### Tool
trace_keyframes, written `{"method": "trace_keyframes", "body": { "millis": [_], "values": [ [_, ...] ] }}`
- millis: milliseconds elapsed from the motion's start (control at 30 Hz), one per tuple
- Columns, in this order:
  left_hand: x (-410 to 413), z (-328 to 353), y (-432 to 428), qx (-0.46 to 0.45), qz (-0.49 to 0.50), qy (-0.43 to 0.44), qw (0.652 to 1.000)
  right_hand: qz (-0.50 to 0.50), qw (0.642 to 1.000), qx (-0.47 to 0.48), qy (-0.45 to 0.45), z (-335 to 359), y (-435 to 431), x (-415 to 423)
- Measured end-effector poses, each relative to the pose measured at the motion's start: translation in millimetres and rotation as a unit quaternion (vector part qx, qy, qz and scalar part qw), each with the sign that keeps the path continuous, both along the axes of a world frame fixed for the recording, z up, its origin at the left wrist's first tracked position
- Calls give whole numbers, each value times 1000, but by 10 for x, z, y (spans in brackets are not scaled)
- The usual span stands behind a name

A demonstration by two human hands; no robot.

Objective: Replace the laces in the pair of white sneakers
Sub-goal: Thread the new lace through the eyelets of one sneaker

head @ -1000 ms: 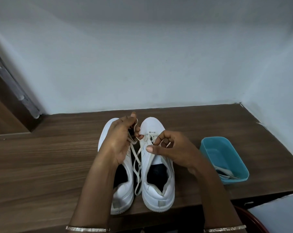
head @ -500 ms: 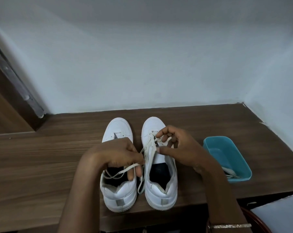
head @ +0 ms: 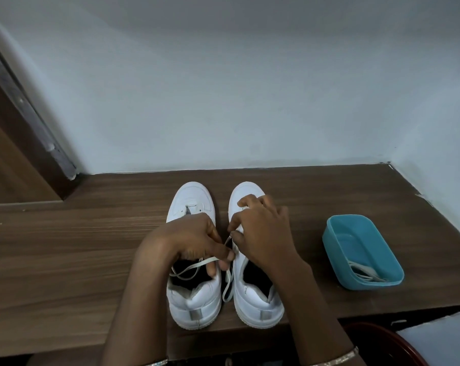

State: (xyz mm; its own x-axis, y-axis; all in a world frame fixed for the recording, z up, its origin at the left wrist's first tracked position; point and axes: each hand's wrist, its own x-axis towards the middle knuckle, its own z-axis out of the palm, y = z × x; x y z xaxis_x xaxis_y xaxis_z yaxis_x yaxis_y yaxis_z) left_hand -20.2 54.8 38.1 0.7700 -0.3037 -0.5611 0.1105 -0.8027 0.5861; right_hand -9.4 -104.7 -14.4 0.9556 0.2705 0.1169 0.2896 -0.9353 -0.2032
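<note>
Two white sneakers stand side by side, toes away, at the centre of a brown wooden tabletop point(head: 65, 247). The left hand point(head: 189, 241) hovers over the left-side sneaker point(head: 194, 297), fingers curled, pinching a white lace point(head: 192, 264) that crosses the shoe's dark opening. The right hand point(head: 263, 233) lies over the tongue of the right-side sneaker point(head: 252, 299), fingers bent, thumb and forefinger pinching the same lace by the eyelets. A loose end hangs between the shoes. At centre right sits a blue tub point(head: 355, 241), tilted, holding a bundle of white laces point(head: 363, 273).
</note>
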Motion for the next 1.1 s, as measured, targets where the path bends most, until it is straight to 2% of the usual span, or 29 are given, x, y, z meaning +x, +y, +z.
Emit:
{"method": "trace_keyframes", "body": {
  "millis": [133, 167, 233, 267, 300, 367, 400, 467, 567, 700, 933, 1033, 1100],
  "values": [
    [-3, -13, 5, 4, 1, -3, 1000, 9, 999, -34, -20, -8, 52, -18],
    [-3, -20, 14, 4, 3, -4, 1000, 10, 1000, -4, -26, -35, 59, 2],
    [3, -41, 31, 0, 6, -7, 1000, -22, 989, 144, -17, -62, 56, 50],
    [13, -55, 37, -4, 8, -11, 1000, -45, 967, 251, 2, -58, 35, 75],
    [27, -69, 43, -6, 10, -22, 1000, -67, 928, 364, 29, -49, 0, 91],
    [71, -104, 49, 0, 22, -74, 997, -101, 826, 545, 99, 30, -70, 82],
    [100, -122, 43, 2, 38, -114, 993, -109, 778, 605, 129, 73, -120, 84],
    [139, -170, 36, 3, 85, -196, 977, -104, 715, 671, 166, 142, -205, 82],
    [165, -185, -16, -13, 129, -285, 950, -74, 661, 730, 156, 229, -334, 122],
    [184, -220, -172, -12, 102, -352, 930, -17, 608, 782, 134, 318, -451, 119],
    [249, -415, -430, -95, 90, -400, 907, 35, 545, 820, 173, 315, -507, 103],
    [291, -425, -389, -88, 133, -417, 895, 16, 521, 837, 168, 316, -547, 108],
    [323, -397, -257, -98, 166, -390, 901, -14, 505, 849, 154, 304, -601, 123]
  ]
}}
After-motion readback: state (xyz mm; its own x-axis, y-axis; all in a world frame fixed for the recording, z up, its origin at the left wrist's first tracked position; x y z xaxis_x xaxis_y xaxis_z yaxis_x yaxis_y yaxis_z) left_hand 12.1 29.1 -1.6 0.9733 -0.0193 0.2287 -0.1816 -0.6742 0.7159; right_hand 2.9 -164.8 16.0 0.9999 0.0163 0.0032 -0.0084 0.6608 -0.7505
